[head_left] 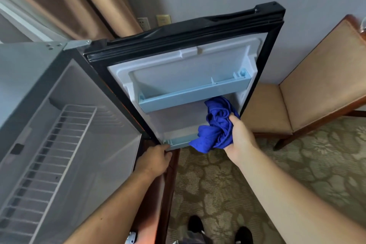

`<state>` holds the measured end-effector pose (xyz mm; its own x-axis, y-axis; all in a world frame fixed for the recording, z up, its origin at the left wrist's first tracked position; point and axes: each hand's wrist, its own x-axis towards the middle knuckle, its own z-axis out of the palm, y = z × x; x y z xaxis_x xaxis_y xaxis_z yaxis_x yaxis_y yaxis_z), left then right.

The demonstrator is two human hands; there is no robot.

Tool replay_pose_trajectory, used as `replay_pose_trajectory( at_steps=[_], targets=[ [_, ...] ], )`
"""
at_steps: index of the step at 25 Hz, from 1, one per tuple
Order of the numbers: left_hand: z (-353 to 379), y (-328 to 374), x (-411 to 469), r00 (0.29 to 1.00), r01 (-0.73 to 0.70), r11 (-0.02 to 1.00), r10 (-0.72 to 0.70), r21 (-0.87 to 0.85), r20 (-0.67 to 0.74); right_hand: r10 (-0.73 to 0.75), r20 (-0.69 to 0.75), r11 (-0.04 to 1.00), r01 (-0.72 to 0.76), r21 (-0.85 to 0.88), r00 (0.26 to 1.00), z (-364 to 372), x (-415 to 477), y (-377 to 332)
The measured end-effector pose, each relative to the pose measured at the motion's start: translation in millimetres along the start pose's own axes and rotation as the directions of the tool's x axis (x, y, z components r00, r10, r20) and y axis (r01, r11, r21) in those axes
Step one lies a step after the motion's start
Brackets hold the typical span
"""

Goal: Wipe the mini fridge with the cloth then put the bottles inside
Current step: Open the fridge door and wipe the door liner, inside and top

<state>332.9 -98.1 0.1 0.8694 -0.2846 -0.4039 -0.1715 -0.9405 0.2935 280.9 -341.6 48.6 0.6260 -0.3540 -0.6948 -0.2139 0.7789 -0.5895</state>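
The mini fridge (29,77) stands open at the left, with a white wire shelf (51,154) inside. Its door (198,61) swings out to the right and shows a pale blue upper door rack (190,93) and a lower rack (178,140). My right hand (240,134) is shut on a bunched blue cloth (216,125), pressed against the door's inner lining just below the upper rack at its right side. My left hand (155,161) grips the door's bottom corner near the hinge. No bottles are in view.
A padded wooden chair (309,89) stands against the wall right of the door. Patterned carpet (227,184) covers the floor, and my shoes (217,230) show at the bottom. Brown curtains (79,0) hang behind the fridge, by wall sockets (154,21).
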Motion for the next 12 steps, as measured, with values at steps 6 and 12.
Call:
replay_pose_trajectory(
  at_steps=[6, 12],
  targets=[
    [1.0, -5.7, 4.0, 0.996, 0.017, 0.996, -0.026, 0.091, 0.091, -0.103, 0.009, 0.985, 0.100, 0.143, 0.995, -1.0, -1.2, -0.8],
    [-4.0, -12.2, 7.8, 0.984, 0.067, 0.997, -0.061, -0.027, 0.166, -0.137, 0.050, 0.969, 0.124, 0.212, 0.989, 8.1, 6.0, 1.1]
  ],
)
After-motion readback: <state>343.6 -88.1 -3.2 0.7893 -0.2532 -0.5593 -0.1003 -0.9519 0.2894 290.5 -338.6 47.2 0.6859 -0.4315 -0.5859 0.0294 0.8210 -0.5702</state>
